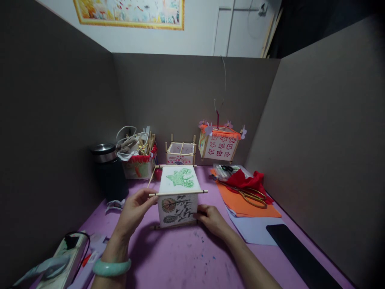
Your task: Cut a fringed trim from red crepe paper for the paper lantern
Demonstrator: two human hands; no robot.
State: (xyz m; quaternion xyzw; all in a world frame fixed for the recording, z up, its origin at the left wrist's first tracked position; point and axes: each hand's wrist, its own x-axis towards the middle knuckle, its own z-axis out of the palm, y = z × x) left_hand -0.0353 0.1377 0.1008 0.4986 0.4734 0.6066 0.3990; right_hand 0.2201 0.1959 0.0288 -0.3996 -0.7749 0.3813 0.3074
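A small lantern [178, 208] with a stick frame lies on its side on the purple table [180, 257]. Its upper panel shows a green drawing, and its front panel has dark, tree-like drawings. At the left end of the front stick, my left hand [136, 208] grips the frame between thumb and fingers; a green bangle [112, 268] circles that wrist. My right hand [213, 218] holds the lantern's right edge, fingers bent around it, some of them hidden behind the panel.
Behind stand a dark flask [108, 172], a box of sticks and cords [138, 166] and another lantern frame [181, 160]. An orange-trimmed lantern [221, 145] hangs at right, above scissors [252, 197], red cloth [249, 182] and coloured paper [255, 230]. A power strip [63, 257] lies front left.
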